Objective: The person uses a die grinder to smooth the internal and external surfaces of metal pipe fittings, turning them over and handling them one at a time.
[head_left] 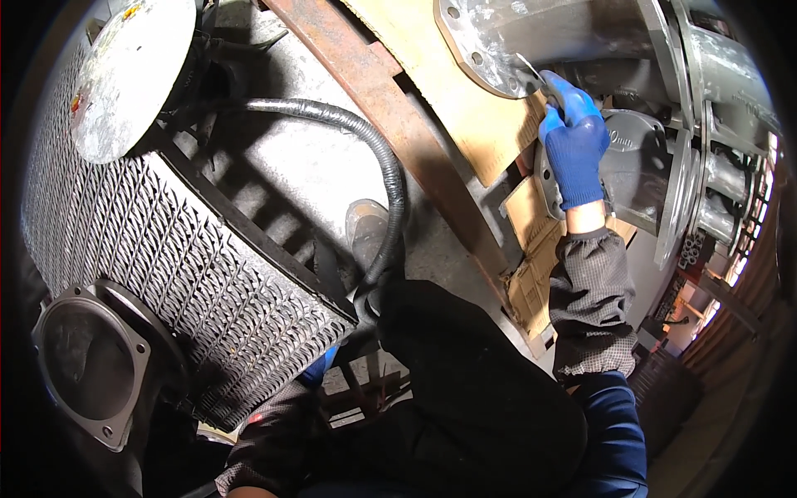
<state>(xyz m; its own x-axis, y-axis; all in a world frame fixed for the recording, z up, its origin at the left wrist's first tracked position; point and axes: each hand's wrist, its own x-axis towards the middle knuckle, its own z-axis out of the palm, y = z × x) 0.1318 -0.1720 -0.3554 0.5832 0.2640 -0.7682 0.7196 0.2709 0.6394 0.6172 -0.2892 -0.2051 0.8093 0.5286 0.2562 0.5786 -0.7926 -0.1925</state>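
Observation:
My right hand (577, 137), in a blue glove, is closed with its fingers pinched round a thin, pointed metal blade (529, 66); its handle is hidden in the grip. The blade's tip lies over the bolt-holed flange (481, 62) of a large grey metal pipe fitting (573, 33). Below the hand is a second grey fitting (635, 166) with raised lettering. Only a sliver of blue glove shows of my left hand (320, 367), at the lower edge of a slotted metal mesh panel (224, 274). Its fingers are hidden behind the panel.
Cardboard sheets (486, 133) lie under the fittings, beside a rusty steel beam (390, 108). A thick dark hose (386, 166) curves past my shoe (365, 224). At left are a pale round plate (133, 79) and a square-flanged casting (87, 357). More flanged pipes (730, 75) stand at far right.

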